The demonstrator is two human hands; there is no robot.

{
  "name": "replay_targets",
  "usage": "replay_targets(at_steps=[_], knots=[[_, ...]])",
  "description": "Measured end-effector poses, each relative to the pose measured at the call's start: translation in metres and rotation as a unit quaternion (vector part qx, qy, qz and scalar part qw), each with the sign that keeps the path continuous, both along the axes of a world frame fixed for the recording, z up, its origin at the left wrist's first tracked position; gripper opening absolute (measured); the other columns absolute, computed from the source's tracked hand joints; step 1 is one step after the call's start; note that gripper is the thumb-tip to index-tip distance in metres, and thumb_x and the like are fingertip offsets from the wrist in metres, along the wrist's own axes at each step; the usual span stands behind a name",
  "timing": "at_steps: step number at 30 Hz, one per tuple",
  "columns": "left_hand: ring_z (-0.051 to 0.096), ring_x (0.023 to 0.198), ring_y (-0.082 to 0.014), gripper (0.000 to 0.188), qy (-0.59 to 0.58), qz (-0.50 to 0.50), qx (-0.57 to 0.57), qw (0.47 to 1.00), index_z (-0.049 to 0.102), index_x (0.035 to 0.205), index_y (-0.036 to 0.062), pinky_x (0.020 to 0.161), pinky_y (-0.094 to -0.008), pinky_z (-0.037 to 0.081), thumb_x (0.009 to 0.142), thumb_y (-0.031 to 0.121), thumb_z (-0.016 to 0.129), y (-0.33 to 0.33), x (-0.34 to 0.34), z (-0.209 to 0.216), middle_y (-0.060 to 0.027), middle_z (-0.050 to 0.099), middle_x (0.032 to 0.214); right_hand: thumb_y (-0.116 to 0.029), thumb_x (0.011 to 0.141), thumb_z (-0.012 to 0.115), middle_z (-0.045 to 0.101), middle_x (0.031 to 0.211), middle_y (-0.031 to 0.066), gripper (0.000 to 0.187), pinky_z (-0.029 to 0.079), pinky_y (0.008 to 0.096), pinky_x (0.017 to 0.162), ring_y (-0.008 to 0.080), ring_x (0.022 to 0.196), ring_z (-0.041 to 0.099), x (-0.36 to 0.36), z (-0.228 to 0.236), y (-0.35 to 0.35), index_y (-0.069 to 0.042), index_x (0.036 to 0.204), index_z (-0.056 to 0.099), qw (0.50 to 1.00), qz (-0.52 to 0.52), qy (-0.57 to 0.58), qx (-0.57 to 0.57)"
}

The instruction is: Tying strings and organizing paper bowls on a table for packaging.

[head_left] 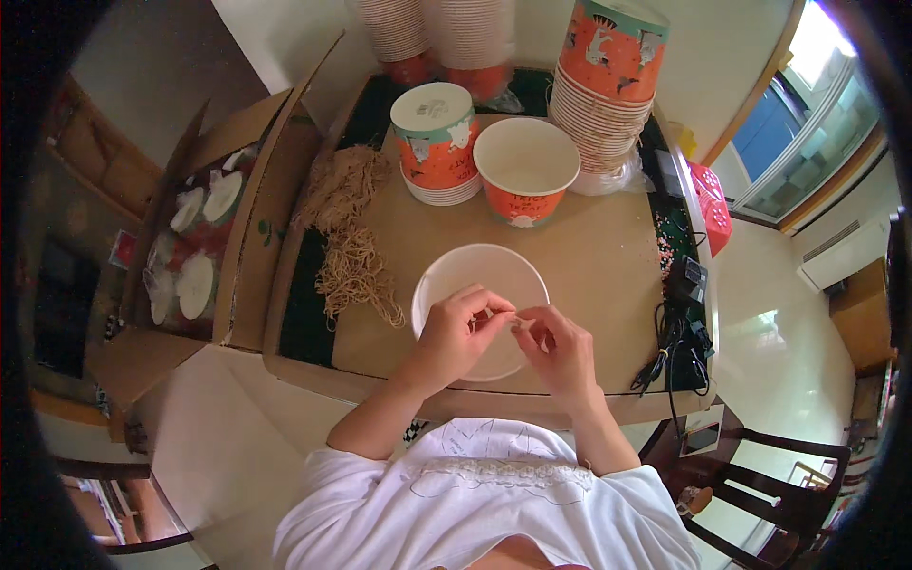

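Note:
Both hands are raised over a paper bucket (446,275) whose pale inside faces up near the table's front edge. My left hand (461,332) is closed in a pinch, its fingertips meeting those of my right hand (559,353), which is pinched too. Something small and thin sits between the fingertips, too small to make out. Just beyond stands another open paper bucket (527,204), orange and green with a white rim. Tangled brown twine (356,271) lies to the left, its loose strands nearest my left hand.
An upside-down bucket stack (437,152) and a taller stack (608,104) stand at the back of the table. On the left is an open carton (252,228) with wrapped buckets. Black cables (670,347) lie at the right edge; a dark wooden chair (779,484) stands near right.

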State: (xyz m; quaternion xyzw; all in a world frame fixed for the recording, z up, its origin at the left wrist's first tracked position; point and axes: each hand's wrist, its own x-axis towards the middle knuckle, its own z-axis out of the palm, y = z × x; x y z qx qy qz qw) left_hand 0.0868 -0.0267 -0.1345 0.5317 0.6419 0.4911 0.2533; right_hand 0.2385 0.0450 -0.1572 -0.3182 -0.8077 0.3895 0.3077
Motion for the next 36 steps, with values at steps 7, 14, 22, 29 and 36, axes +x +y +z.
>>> replay_targets(at_steps=[7, 14, 22, 29, 36], knots=[[0.053, 0.059, -0.0103, 0.005, -0.005, 0.032, 0.051, 0.998, 0.064, 0.086, 0.0024, 0.054, -0.0242, 0.043, 0.081, 0.003, 0.066, -0.001, 0.007, -0.009, -0.0038, 0.059, 0.078, -0.007, 0.081, 0.066, 0.063, 0.075, 0.0086, 0.009, 0.047, 0.029, 0.052, 0.0174, 0.056, 0.057, 0.004, 0.009, -0.004, -0.005, 0.089, 0.061, 0.999, -0.018, 0.03, 0.01], [0.052, 0.058, -0.0099, 0.005, -0.023, 0.04, 0.076, 0.996, 0.065, 0.086, 0.0025, 0.054, -0.0241, 0.043, 0.081, 0.004, 0.066, -0.002, 0.009, -0.011, -0.0038, 0.059, 0.078, -0.002, 0.082, 0.065, 0.059, 0.066, 0.0026, 0.006, 0.039, 0.0206, 0.05, 0.0047, 0.055, 0.049, -0.006, 0.01, -0.012, -0.004, 0.087, 0.061, 0.987, -0.073, 0.099, -0.103], [0.053, 0.058, -0.01, 0.006, -0.031, 0.033, 0.073, 0.996, 0.065, 0.086, 0.0023, 0.054, -0.0243, 0.043, 0.081, 0.005, 0.067, -0.002, 0.008, -0.012, -0.0043, 0.06, 0.079, -0.002, 0.082, 0.064, 0.06, 0.071, 0.0066, 0.008, 0.043, 0.024, 0.051, 0.0098, 0.056, 0.052, -0.002, 0.001, -0.008, -0.004, 0.09, 0.061, 0.997, -0.034, 0.063, -0.035], [0.054, 0.059, -0.01, 0.006, -0.024, 0.025, 0.068, 0.997, 0.065, 0.087, 0.0024, 0.055, -0.024, 0.044, 0.081, 0.005, 0.066, -0.001, 0.008, -0.01, -0.0049, 0.061, 0.08, -0.002, 0.08, 0.066, 0.059, 0.074, 0.006, 0.013, 0.042, 0.0233, 0.051, 0.0097, 0.056, 0.052, -0.004, 0.005, -0.007, -0.004, 0.093, 0.063, 0.996, -0.028, 0.072, 0.052], [0.055, 0.06, -0.0094, 0.006, -0.029, 0.031, 0.064, 0.997, 0.065, 0.086, 0.0023, 0.055, -0.0237, 0.045, 0.082, 0.005, 0.067, 0.0, 0.007, -0.01, -0.0048, 0.062, 0.081, -0.002, 0.08, 0.067, 0.058, 0.073, 0.0066, 0.017, 0.043, 0.0243, 0.052, 0.0104, 0.058, 0.053, -0.003, 0.001, -0.011, -0.004, 0.095, 0.059, 0.994, -0.048, 0.072, -0.063]])
